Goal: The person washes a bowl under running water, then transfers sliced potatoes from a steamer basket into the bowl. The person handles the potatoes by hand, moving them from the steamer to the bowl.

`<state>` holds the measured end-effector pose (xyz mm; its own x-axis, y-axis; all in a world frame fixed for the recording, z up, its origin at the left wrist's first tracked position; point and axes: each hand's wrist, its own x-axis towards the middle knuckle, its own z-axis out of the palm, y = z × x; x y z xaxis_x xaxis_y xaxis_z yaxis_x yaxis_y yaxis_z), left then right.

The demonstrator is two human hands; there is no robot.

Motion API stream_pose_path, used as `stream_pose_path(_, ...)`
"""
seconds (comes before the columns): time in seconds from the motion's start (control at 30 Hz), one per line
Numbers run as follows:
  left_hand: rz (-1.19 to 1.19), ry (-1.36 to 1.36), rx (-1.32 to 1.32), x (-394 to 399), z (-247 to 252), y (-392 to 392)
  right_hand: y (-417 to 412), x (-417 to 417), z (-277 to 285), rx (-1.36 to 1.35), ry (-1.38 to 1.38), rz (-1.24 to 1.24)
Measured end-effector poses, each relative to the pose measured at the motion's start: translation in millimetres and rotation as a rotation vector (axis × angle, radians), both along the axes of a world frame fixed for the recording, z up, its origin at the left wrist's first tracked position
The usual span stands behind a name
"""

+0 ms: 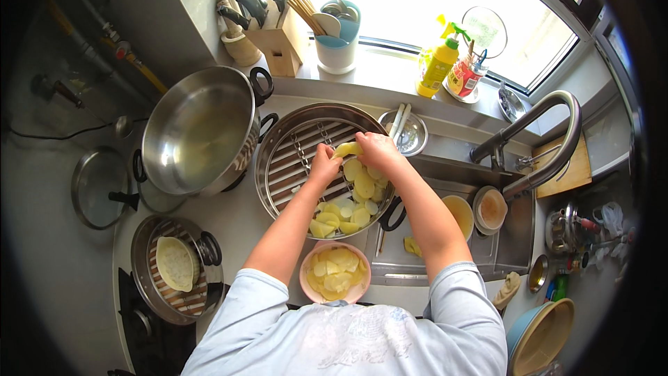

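Between my left hand and my right hand are several yellow potato slices, gripped by the fingers of both. My hands are over the right part of a wide steel steamer tier with a slatted rack inside. More potato slices lie on the rack along its right and near sides. The left part of the rack is mostly bare slats. Close to my body, a pink bowl holds a pile of potato slices.
A large steel pot stands left, above a smaller steamer holding a bowl of white food. The sink with its curved faucet is right. A knife block and yellow bottle stand on the sill.
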<state>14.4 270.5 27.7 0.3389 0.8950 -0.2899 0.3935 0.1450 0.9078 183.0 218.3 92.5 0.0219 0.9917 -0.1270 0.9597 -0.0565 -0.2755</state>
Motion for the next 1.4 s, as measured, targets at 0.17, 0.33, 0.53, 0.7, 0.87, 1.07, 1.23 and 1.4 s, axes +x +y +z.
stream_pose_path(0.17, 0.112, -0.41, -0.384, -12.3, 51.8, -23.7, -33.8, -9.0, 23.7, -0.009, 0.536, -0.215)
stream_pose_path(0.33, -0.032, -0.587, -0.409, -50.2, 93.9, -70.5, -90.4, -40.0, 37.0, -0.035, 1.116, -0.3)
stream_pose_path(0.53, -0.113, -0.518, -0.385, -119.4, 127.0, -155.9, -180.4, -94.1, 36.7, -0.239, 1.435, -0.235)
stream_pose_path(0.7, -0.17, -0.353, -0.42, -169.1, 97.0, -207.7, -233.0, -129.4, 6.4, -0.284, 1.351, -0.215)
stream_pose_path(0.87, -0.144, -0.211, -0.315, -183.4, 68.6, -237.7, -254.2, -145.7, 1.4, -0.052, 0.919, -0.222)
stream_pose_path(1.07, -0.332, 0.087, 0.243, -183.5, 51.2, -252.2, -267.9, -156.8, -0.1, 0.246, 0.708, -0.245)
stream_pose_path(1.23, -0.334, 0.279, 0.443, -178.6, 63.4, -254.4, -280.0, -161.3, 2.3, 0.298, 0.685, -0.263)
stream_pose_path(1.4, -0.322, 0.331, 0.25, -172.7, 78.5, -254.1, -286.5, -162.4, 2.2, 0.36, 0.607, -0.251)
